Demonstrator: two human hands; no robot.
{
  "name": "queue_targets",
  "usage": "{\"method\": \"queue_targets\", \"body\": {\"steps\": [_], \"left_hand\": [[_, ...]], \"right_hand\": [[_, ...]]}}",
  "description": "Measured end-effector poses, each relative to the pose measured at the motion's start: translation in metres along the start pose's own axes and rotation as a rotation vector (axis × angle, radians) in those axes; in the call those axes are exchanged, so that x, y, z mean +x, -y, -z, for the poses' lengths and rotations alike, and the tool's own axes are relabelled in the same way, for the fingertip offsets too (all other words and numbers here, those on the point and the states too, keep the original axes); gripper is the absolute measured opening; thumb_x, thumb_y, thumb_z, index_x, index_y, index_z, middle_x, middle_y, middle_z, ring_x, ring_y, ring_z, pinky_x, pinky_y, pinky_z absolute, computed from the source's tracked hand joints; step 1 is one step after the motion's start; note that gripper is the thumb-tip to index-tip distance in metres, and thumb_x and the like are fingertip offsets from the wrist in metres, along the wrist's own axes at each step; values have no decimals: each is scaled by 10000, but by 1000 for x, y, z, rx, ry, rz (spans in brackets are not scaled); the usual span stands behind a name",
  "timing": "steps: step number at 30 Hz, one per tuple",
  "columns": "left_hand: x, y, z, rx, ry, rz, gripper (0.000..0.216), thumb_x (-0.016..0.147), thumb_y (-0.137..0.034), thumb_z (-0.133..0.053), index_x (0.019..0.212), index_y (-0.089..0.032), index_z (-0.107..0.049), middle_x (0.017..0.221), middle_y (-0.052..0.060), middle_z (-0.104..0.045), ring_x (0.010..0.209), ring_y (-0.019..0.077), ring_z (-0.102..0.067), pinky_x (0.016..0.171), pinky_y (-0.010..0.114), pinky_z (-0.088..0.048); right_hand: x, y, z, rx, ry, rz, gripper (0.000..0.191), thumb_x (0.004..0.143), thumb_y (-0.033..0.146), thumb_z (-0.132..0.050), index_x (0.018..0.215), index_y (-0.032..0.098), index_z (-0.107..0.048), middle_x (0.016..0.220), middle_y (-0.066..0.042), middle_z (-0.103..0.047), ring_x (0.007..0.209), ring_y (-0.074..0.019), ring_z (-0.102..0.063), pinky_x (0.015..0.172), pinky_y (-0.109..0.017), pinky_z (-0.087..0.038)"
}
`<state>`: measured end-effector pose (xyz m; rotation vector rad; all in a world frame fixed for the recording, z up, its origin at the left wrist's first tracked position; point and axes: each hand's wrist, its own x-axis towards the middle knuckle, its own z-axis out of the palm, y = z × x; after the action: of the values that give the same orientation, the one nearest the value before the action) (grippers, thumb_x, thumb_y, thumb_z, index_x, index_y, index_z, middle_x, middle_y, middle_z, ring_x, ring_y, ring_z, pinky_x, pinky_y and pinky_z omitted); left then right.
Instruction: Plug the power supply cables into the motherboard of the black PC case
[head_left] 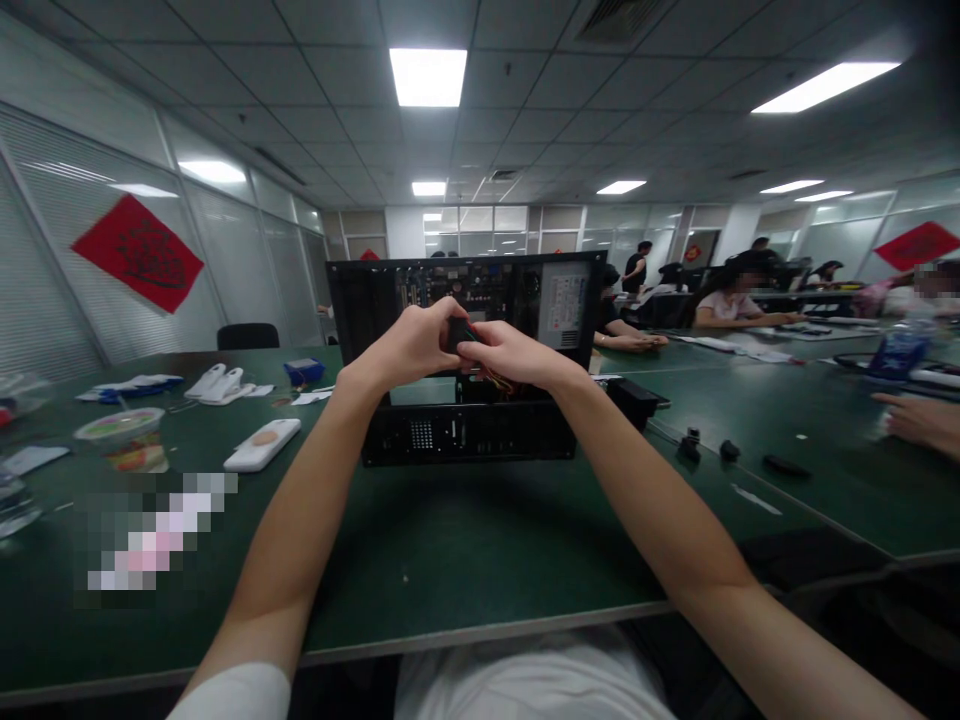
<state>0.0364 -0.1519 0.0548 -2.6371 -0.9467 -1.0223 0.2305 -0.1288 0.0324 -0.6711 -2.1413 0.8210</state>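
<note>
An open black computer case (525,435) stands on the table in front of me, its inside facing me. A circuit board (487,284) shows at the back of the case, and a power supply with a white label (562,308) sits at its upper right. Before the board, my left hand (411,348) closes its thumb and fingers around a small black cable connector (458,334). My right hand (519,354) pinches the same piece from the other side, fingertips close to the left thumb. Coloured wires (496,382) hang below the right hand. My fingers hide most of the connector.
On the green table (450,560), a white phone (262,445) and a lidded cup (133,440) lie left. A blue item (303,372) sits behind them. Right of the case are a black box (631,400) and small black parts (690,445). Another person's hand (926,422) rests far right.
</note>
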Motion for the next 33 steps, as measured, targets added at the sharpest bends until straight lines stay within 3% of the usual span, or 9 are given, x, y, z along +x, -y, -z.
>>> {"method": "queue_targets", "body": {"steps": [7, 13, 18, 21, 24, 27, 30, 33], "left_hand": [[3, 6, -4, 62, -53, -22, 467, 737, -177, -781, 1175, -134, -626, 683, -45, -630, 599, 109, -569, 572, 212, -398], [11, 8, -20, 198, -233, -42, 506, 809, -155, -715, 1301, -158, -596, 844, 3, -679, 749, 141, -644, 708, 243, -489], [17, 10, -41, 347, -439, -100, 203, 893, -141, -641, 1093, -172, -658, 1169, 103, -676, 1075, 211, -651, 906, 320, -536], [20, 19, -49, 314, -508, -117, 136, 931, -142, -606, 1042, -167, -682, 1144, 101, -708, 1079, 211, -671, 953, 347, -546], [22, 31, -55, 258, -566, -116, 133, 924, -149, -637, 1030, -157, -718, 1103, 97, -750, 1053, 216, -703, 976, 371, -556], [22, 44, -63, 216, -588, -128, 129, 917, -152, -660, 1013, -145, -747, 1080, 102, -773, 1027, 219, -726, 970, 373, -571], [22, 56, -72, 190, -566, -127, 144, 895, -143, -689, 1018, -136, -764, 1073, 112, -781, 999, 226, -742, 943, 370, -588], [22, 66, -80, 154, -507, -110, 161, 860, -122, -715, 1007, -143, -777, 1058, 110, -784, 969, 232, -749, 921, 371, -598]], "right_hand": [[5, -3, -6, -17, -86, 24, 67, 865, 174, -558, 881, 155, -620, 753, -19, -653, 668, -133, -621, 551, -214, -521], [19, -16, -6, 87, -336, 29, 78, 844, 209, -593, 886, 150, -623, 707, 4, -625, 603, -110, -577, 494, -185, -453], [30, -32, -5, 193, -485, 111, 294, 828, 437, -695, 832, 149, -634, 695, 19, -596, 639, -113, -545, 566, -218, -462], [33, -41, 1, 231, -482, 192, 458, 785, 602, -723, 822, 151, -654, 750, 5, -632, 724, -132, -577, 664, -244, -495], [35, -50, 10, 233, -422, 147, 585, 858, 740, -574, 849, 163, -668, 781, -29, -657, 778, -169, -622, 702, -281, -536], [35, -59, 15, 37, -498, 158, 556, 982, 659, -425, 946, 173, -692, 876, -70, -681, 908, -214, -654, 814, -351, -573], [33, -67, 14, -376, -649, 334, 331, 1022, 363, -453, 1183, 190, -685, 1138, -113, -665, 1167, -244, -603, 1068, -423, -488], [30, -75, 10, -738, -570, 400, 378, 995, 180, -430, 1309, 182, -641, 1305, -146, -598, 1274, -265, -539, 1125, -430, -439]]}}
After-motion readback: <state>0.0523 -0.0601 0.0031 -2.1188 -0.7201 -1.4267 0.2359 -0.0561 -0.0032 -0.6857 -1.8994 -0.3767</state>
